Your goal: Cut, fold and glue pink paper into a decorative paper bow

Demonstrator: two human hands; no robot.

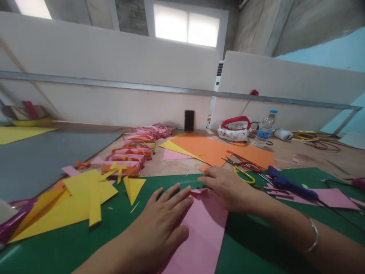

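Your left hand flat, open on one pink sheet. Your right hand open, pressing its folded top. Two scissors, one glue gun just beside.

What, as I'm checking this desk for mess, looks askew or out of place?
Nothing spilled or broken. The pink sheet is rumpled at its far edge, between the left hand and right hand; yellow offcuts lie askew on the green mat.

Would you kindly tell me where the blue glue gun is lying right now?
The glue gun lies on the right of the head view, on the green mat, just right of the scissors and beyond the right hand.
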